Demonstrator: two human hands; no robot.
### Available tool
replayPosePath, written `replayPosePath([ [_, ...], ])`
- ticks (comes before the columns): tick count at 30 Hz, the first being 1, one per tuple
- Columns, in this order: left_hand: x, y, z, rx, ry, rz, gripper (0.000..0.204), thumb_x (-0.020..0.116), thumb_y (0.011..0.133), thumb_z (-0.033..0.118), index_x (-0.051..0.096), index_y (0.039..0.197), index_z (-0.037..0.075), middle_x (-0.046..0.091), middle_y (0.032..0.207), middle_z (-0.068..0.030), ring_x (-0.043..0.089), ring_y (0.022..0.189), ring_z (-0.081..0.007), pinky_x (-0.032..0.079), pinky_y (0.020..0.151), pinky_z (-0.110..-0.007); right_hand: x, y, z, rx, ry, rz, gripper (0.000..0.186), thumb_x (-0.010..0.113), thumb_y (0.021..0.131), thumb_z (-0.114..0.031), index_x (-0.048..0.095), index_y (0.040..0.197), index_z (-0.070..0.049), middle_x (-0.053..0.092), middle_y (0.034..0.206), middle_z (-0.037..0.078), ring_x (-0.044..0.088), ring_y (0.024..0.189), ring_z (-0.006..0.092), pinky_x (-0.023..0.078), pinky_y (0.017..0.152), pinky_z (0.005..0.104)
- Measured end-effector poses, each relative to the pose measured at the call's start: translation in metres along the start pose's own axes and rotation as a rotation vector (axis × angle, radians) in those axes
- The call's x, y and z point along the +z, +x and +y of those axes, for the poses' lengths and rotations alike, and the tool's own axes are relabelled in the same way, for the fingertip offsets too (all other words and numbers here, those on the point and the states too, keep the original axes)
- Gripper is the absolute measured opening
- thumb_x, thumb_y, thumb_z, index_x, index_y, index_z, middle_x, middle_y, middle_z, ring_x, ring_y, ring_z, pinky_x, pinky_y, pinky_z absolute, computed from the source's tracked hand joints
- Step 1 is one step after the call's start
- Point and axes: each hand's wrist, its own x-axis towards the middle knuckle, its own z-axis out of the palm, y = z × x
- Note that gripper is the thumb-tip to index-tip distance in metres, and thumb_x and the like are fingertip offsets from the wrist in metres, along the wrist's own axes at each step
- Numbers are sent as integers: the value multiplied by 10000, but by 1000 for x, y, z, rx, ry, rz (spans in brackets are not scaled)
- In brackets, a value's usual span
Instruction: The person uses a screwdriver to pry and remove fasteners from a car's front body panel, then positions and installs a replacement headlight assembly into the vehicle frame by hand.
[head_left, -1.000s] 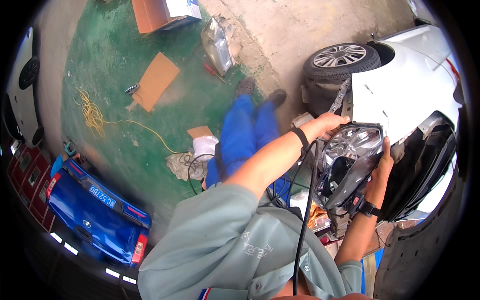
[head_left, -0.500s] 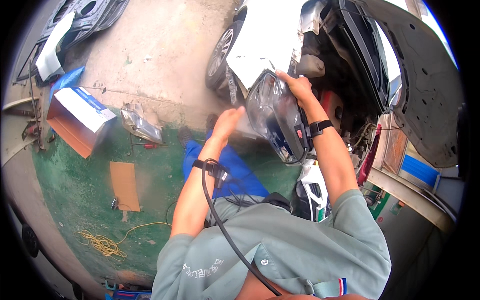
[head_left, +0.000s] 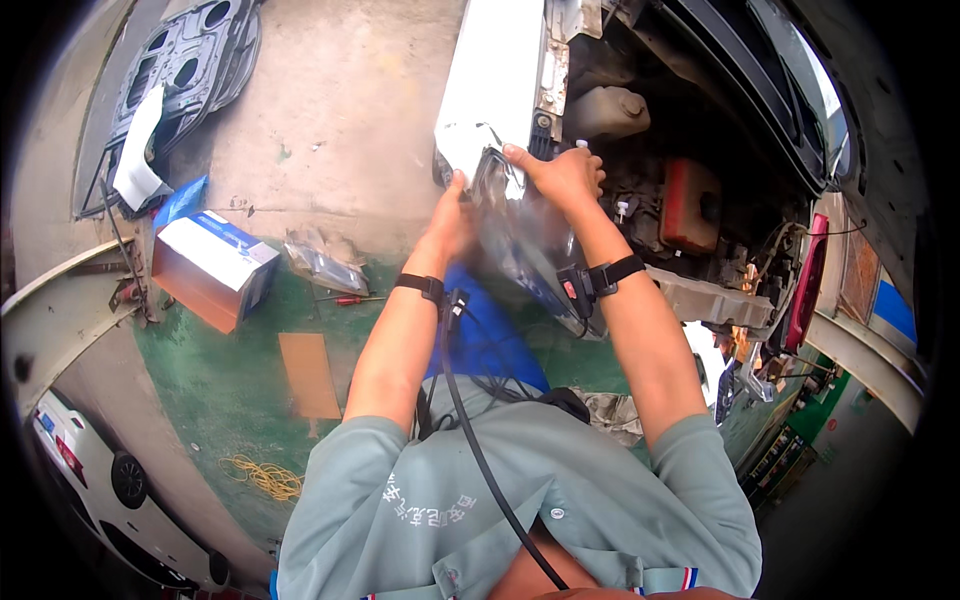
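A car headlight (head_left: 522, 240) with a clear lens, blurred by motion, sits against the front end of a white fender (head_left: 490, 90). My right hand (head_left: 566, 184) grips its upper inner edge, thumb stretched toward the fender tip and fingers curled over the engine-bay side. On the outer side my left hand (head_left: 452, 222) is closed at the headlight's edge, its thumb up by the fender corner; the lower fingers are smeared and partly hidden. Both wrists wear black straps, and a black cable hangs down my front.
The engine bay holds a white reservoir (head_left: 608, 112) and a red-edged box (head_left: 690, 205). Left on the floor lie an open carton (head_left: 215, 262), another headlight (head_left: 325, 262), a screwdriver (head_left: 350, 299), a cardboard sheet (head_left: 309, 375) and yellow cord (head_left: 265, 478). A white car (head_left: 110, 490) stands lower left.
The headlight has gone up against the fender's front end. My left hand, apart from it or barely touching before, has come to its outer edge. My view has shifted toward the engine bay.
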Motion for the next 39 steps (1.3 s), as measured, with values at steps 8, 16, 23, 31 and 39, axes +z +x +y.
replayPosePath([
  [8, 11, 3, 15, -118, 16, 35, 1081, 506, 831, 814, 436, 1348, -134, 582, 1245, -225, 553, 1155, -334, 400, 1060, -472, -6, 5, 5, 14, -21, -13, 1354, 759, 569, -812, 362, 1334, 233, 442, 1351, 317, 429, 1280, 439, 362, 1065, 514],
  [16, -3, 20, 98, 241, 728, 326, 520, 542, 977, 456, 613, 1118, -39, 679, 1041, -143, 640, 892, -196, 485, 789, -316, -7, 6, 11, -35, 61, 0, 1324, 771, 604, -775, 349, 1341, 240, 412, 1374, 322, 400, 1305, 440, 345, 1079, 510],
  [23, 39, 13, 160, 232, 1162, 120, 406, 576, 964, 307, 613, 1142, -56, 672, 996, -93, 605, 821, -151, 491, 759, -279, -23, -11, 48, 1, 388, 188, 861, 692, 855, -503, 424, 1367, 135, 496, 1382, 292, 446, 1322, 408, 374, 1093, 474],
  [31, 67, 9, 167, 755, 2451, -294, 417, 790, 810, 285, 600, 1058, 10, 642, 1008, -118, 615, 908, -281, 497, 821, -382, 7, -155, 161, 196, 1285, 392, 336, 635, 956, -294, 681, 1029, 31, 727, 975, 119, 704, 890, 188, 531, 807, 288],
  [39, 148, 1, 151, 1298, 2809, -962, 955, 876, 646, 346, 393, 1404, 22, 431, 1443, -178, 387, 1361, -354, 295, 1158, -463, 180, -197, 187, 710, 2190, 142, 299, 561, 932, -159, 605, 1183, -1, 685, 1127, 122, 678, 1002, 225, 530, 875, 349],
])
